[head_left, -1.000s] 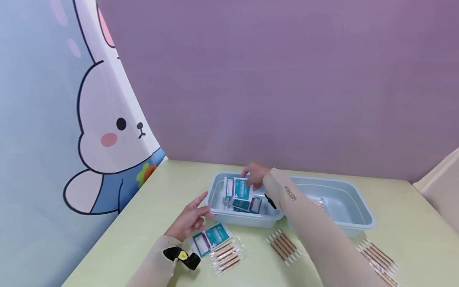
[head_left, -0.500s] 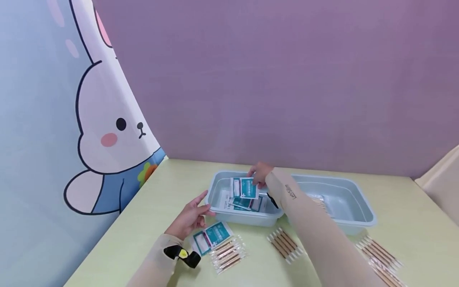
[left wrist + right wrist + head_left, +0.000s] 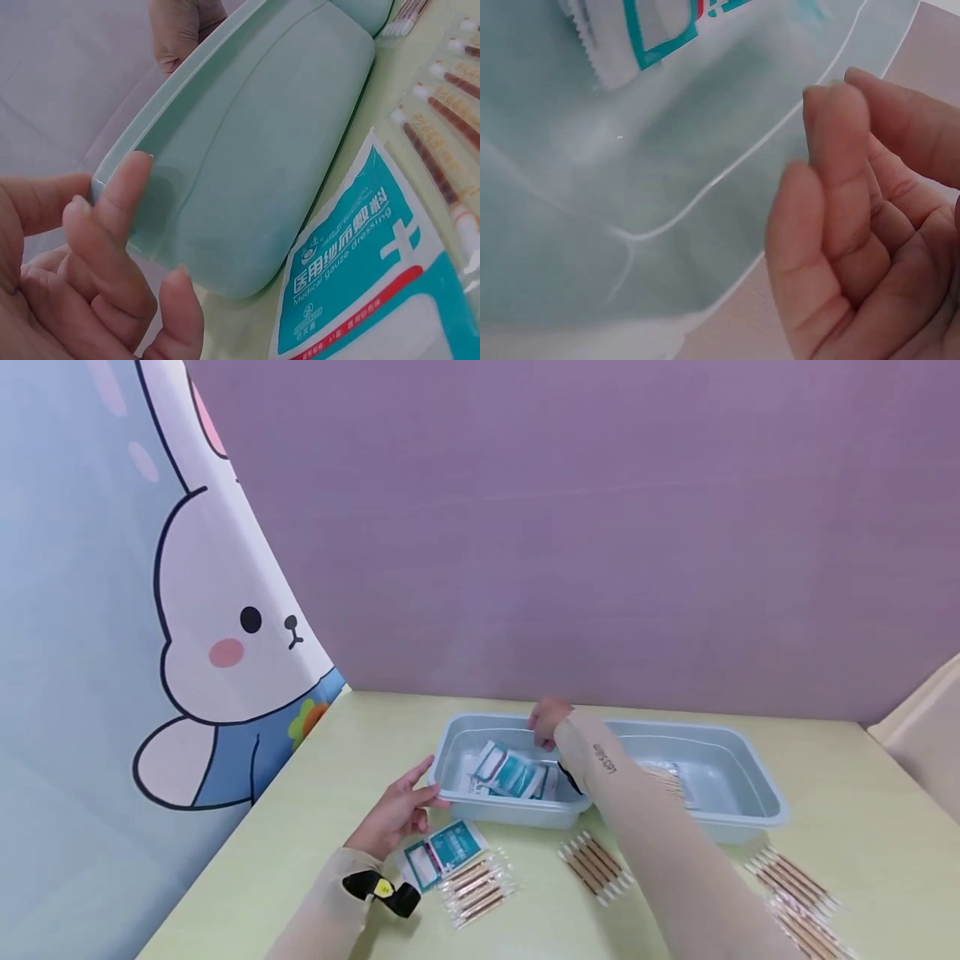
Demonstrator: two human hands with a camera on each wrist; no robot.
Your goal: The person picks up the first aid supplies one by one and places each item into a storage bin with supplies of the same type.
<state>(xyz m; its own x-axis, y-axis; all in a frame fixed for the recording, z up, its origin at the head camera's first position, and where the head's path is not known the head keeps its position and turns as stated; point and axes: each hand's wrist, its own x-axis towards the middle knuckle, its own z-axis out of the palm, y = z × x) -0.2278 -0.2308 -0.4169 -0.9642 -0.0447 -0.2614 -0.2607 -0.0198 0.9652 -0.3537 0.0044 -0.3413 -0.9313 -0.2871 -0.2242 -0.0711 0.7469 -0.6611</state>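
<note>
My left hand [image 3: 397, 814] holds the front left corner of a pale blue plastic tub [image 3: 517, 814]; in the left wrist view its thumb and index finger pinch the rim [image 3: 172, 94]. Inside this tub, teal-and-white gauze dressing packets [image 3: 510, 770] lie overlapping. My right hand [image 3: 550, 724] hovers over the tub's back right part with nothing in it. Its fingertips [image 3: 840, 112] are bent close together near the rim in the right wrist view, apart from a packet [image 3: 664, 30]. One more gauze dressing packet [image 3: 450, 852] lies on the table beside my left hand.
A second pale blue tub [image 3: 742, 822] adjoins on the right, holding packed cotton swabs [image 3: 667, 781]. In front lie swab packs at the left [image 3: 477, 889], the middle [image 3: 596, 868] and the far right [image 3: 795, 881]. A purple wall [image 3: 600, 543] rises behind the table.
My right hand carried a gauze dressing packet slightly right, then let it go; the packet now lies tilted on the others in the left tub. My left hand has stayed at the corner.
</note>
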